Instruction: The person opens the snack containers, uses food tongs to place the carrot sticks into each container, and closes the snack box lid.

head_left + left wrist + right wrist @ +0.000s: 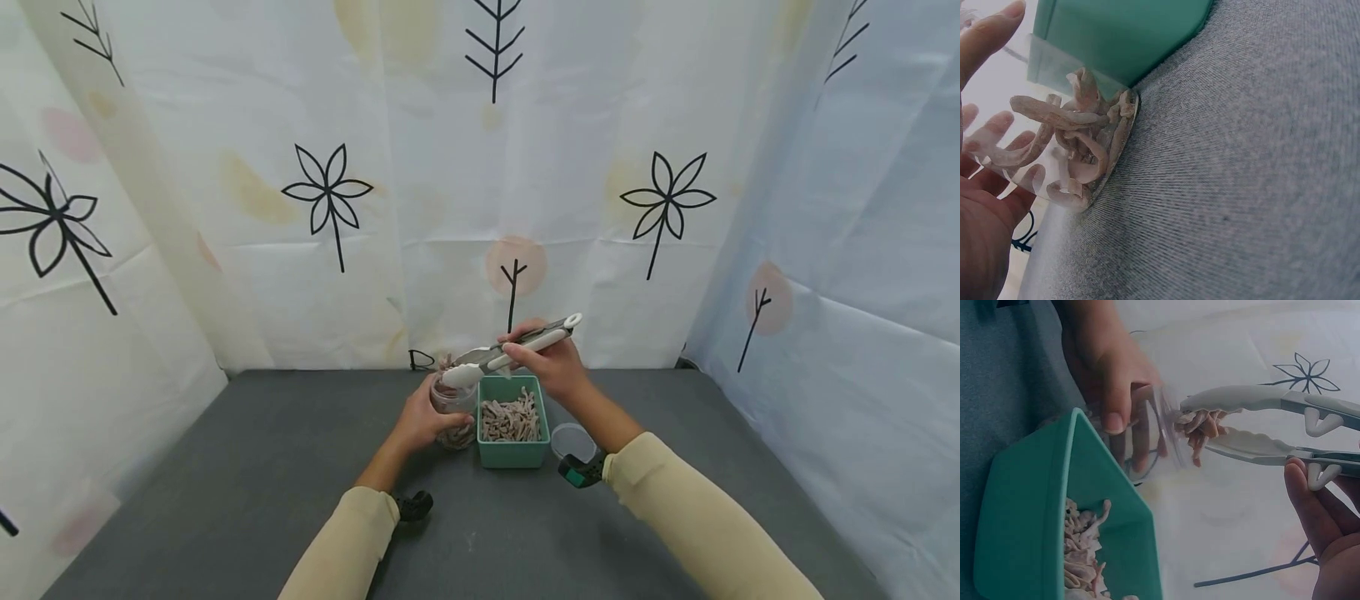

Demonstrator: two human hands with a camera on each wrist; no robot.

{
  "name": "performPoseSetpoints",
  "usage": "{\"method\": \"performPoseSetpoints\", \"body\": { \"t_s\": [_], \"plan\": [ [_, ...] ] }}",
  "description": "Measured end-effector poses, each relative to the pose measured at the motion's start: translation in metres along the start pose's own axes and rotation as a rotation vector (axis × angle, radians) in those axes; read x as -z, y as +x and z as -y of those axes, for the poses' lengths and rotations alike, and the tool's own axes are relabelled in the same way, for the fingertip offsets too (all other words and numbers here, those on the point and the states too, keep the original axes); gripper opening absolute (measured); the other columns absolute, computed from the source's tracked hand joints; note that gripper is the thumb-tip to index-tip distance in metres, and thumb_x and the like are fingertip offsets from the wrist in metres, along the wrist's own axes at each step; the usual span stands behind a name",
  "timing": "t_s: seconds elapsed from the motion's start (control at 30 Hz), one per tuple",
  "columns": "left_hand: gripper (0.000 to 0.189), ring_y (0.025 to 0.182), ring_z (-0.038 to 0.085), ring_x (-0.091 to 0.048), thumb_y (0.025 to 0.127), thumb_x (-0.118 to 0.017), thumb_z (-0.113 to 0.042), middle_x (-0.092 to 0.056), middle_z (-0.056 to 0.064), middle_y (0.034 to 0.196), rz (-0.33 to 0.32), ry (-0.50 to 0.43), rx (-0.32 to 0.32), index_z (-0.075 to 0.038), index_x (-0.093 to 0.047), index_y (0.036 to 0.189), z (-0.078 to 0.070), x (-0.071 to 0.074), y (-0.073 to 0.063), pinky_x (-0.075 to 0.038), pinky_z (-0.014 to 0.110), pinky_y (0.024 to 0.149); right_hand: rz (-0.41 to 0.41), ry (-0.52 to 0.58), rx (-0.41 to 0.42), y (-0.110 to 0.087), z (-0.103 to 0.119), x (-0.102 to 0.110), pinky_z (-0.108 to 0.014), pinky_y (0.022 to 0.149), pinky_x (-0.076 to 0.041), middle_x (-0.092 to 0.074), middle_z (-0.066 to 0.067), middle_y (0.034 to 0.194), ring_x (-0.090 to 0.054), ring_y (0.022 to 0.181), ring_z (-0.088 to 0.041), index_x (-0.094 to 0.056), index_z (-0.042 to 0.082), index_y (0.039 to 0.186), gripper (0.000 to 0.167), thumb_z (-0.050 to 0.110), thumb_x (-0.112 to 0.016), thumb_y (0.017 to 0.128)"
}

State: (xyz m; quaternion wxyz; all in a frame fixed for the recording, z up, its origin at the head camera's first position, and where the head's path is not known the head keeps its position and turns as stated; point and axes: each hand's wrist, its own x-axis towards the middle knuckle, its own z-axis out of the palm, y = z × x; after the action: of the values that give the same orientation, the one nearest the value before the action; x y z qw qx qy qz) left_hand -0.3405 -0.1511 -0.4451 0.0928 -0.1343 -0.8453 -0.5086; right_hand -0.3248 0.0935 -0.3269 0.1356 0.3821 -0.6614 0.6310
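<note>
My left hand point(415, 423) grips a clear jar point(1174, 428) from the side, its thumb toward the green bin. Pale brown, twisted dried strips point(1082, 140) lie in the jar's bottom, seen through its wall in the left wrist view. Held in my right hand point(553, 364) are white and grey tongs point(543, 337), slanting down to the left. Between the tong tips a small clump of strips point(1200, 428) sits right at the jar's mouth. Beside the jar stands the green bin point(514, 456), with many similar strips point(512, 419) inside.
To the right of the bin a round clear lid point(573, 437) lies on the dark grey table point(480, 533), partly behind my right wrist. White patterned cloth point(442, 183) hangs behind the table and along both sides.
</note>
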Motion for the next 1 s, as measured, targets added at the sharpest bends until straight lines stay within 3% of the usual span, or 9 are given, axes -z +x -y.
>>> {"method": "performPoseSetpoints", "body": {
  "t_s": [0.33, 0.53, 0.83, 1.0],
  "plan": [
    [0.088, 0.099, 0.025, -0.059, 0.071, -0.089, -0.03, -0.059, 0.01, 0.116, 0.0, 0.001, -0.002, -0.009, -0.041, 0.142, 0.0, -0.001, -0.001, -0.048, 0.046, 0.083, 0.02, -0.017, -0.029, -0.005, -0.009, -0.006, -0.053, 0.07, -0.053, -0.061, -0.032, 0.106, -0.065, 0.089, -0.043, -0.06, -0.013, 0.104, 0.016, -0.007, -0.064, 0.09],
    [0.09, 0.104, 0.027, -0.057, 0.07, -0.09, -0.028, -0.057, 0.012, 0.122, -0.01, -0.001, -0.008, -0.011, -0.041, 0.144, 0.0, -0.001, 0.0, -0.047, 0.047, 0.086, -0.03, -0.012, -0.025, -0.006, -0.004, 0.001, -0.043, 0.068, -0.056, -0.062, -0.034, 0.106, -0.068, 0.085, -0.037, -0.061, -0.015, 0.104, 0.015, -0.011, -0.062, 0.09],
    [0.086, 0.104, 0.026, -0.059, 0.071, -0.089, -0.024, -0.059, 0.01, 0.122, -0.004, -0.017, 0.002, -0.009, -0.042, 0.142, -0.002, -0.001, -0.001, -0.049, 0.044, 0.084, -0.044, -0.024, -0.029, -0.009, 0.024, 0.008, -0.035, 0.067, -0.056, -0.057, -0.043, 0.106, -0.06, 0.09, -0.054, -0.054, -0.025, 0.103, 0.017, -0.015, -0.058, 0.09],
    [0.086, 0.108, 0.025, -0.058, 0.072, -0.088, -0.021, -0.06, 0.005, 0.125, 0.008, -0.046, -0.021, -0.008, -0.04, 0.142, -0.001, -0.002, -0.001, -0.049, 0.043, 0.086, -0.072, -0.014, -0.032, -0.01, 0.017, 0.01, -0.043, 0.068, -0.055, -0.057, -0.043, 0.106, -0.065, 0.089, -0.045, -0.054, -0.025, 0.104, 0.018, -0.014, -0.058, 0.09]
  ]
}}
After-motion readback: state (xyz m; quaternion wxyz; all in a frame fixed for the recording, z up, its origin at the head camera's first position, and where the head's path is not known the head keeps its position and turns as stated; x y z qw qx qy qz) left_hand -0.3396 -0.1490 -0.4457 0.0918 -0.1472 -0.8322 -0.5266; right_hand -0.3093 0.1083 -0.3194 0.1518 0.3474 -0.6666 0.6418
